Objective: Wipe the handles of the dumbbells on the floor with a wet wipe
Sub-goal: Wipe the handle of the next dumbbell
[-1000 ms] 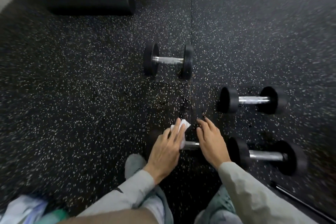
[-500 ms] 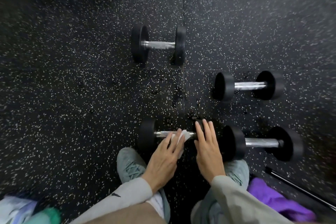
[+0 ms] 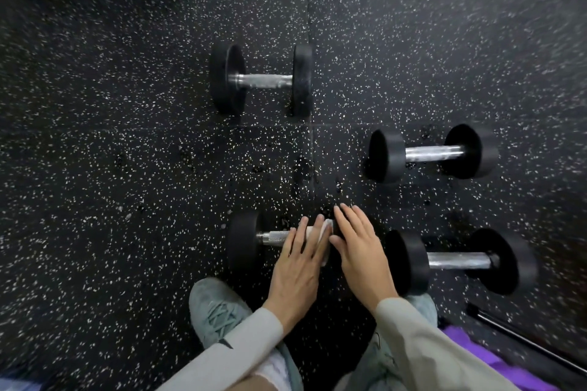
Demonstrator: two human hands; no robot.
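- Fingers of my left hand (image 3: pixel 297 267) lay straight, pressing the wet wipe (image 3: pixel 322 236) onto the nearest dumbbell's handle (image 3: pixel 275 237) to rub it.
- My right hand (image 3: pixel 359 251) lay flat on its right weight, seemingly stopping any rolling.

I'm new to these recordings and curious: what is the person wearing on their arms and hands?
Both hands are bare: no gloves, rings or watch show on the left hand or the right hand. Each arm wears a long, pale grey-beige sleeve reaching the wrist; the left sleeve carries a small dark mark, the right sleeve looks looser.
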